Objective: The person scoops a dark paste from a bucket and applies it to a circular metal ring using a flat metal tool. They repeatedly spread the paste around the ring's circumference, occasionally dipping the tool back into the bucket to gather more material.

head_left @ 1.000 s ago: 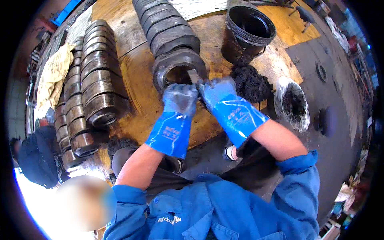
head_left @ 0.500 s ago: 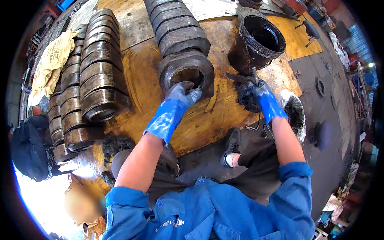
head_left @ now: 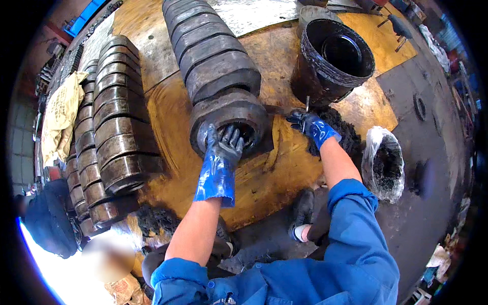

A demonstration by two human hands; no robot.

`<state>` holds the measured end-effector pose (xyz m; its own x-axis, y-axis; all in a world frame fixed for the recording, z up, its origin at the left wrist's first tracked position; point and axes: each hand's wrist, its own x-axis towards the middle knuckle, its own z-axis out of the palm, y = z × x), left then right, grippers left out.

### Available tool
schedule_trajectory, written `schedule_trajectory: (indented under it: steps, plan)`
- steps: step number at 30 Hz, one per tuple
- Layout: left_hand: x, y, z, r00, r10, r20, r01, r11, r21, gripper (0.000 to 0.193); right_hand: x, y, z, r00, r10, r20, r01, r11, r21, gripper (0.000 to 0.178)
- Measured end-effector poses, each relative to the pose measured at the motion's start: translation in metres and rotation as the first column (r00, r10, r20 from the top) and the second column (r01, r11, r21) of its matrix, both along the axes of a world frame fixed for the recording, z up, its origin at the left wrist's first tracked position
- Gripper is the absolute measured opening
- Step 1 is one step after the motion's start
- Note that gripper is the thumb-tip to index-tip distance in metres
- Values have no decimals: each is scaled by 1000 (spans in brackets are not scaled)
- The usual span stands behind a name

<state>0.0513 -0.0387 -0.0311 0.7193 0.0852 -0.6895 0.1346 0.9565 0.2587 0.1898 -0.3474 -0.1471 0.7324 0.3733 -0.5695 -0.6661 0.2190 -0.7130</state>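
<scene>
Work seemingly unfinished, a blue-gloved left hand (head_left: 223, 145) splays inside a dark metal ring (head_left: 231, 108), right hand (head_left: 311, 126) gripping a dark flat blade (head_left: 276, 109).

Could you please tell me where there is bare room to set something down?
Bare, smeared board lies between the brown ring rows and the middle ring row. Near the bucket it is crowded with the black clump and right hand.

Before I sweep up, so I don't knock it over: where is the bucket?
In the head view, the bucket stands at the upper right, just beyond the right hand and the black clump.
</scene>
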Motion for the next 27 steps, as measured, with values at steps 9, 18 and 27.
schedule_trajectory:
  steps: [9,18,27]
  plan:
    - [38,-14,6,944,305,-122,-323,929,-179,79,44,30,-86,989,149,-3,-140,940,312,23]
    - [9,-26,7,926,348,-147,-367,922,-126,82,49,46,-84,980,197,30,-194,913,359,33]
    - [-48,-56,-6,954,294,-56,-299,946,-128,82,46,47,-65,975,222,26,-213,887,411,27]
